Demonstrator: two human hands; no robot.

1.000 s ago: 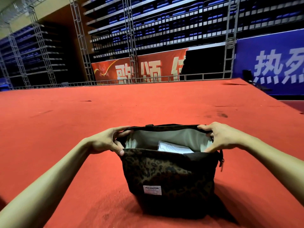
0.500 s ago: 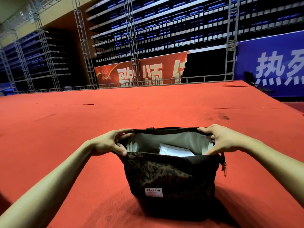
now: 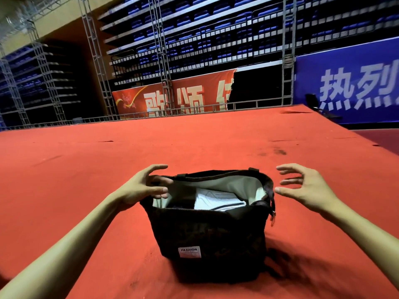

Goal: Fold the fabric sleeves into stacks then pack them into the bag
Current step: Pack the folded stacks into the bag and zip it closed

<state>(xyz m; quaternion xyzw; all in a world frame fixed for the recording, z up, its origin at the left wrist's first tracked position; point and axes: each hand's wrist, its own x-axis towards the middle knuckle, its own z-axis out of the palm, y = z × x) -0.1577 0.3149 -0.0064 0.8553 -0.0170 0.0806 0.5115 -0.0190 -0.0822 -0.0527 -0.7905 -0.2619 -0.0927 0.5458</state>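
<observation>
Your dark patterned bag (image 3: 212, 231) stands upright on the red carpet (image 3: 194, 143) in the lower centre of the frame, its mouth gaping and its pale lining showing. Inside, toward the middle of the opening, lie the folded white fabric sleeves (image 3: 217, 199), resting below the rim. A small white label (image 3: 189, 252) reading FASHION sits low on the bag's near face, and a zipper pull (image 3: 273, 213) hangs at its right end. Your left hand (image 3: 140, 187) is at the bag's left end with fingers spread and curled; the fingertips overlap the rim, but you cannot tell whether they touch it, and nothing is gripped. Your right hand (image 3: 306, 186) hovers just beside the bag's right end, apart from it, fingers splayed and empty. Across the upper frame run a red banner (image 3: 172, 98), a blue banner (image 3: 349, 83) and tiers of blue seats (image 3: 194, 24).
</observation>
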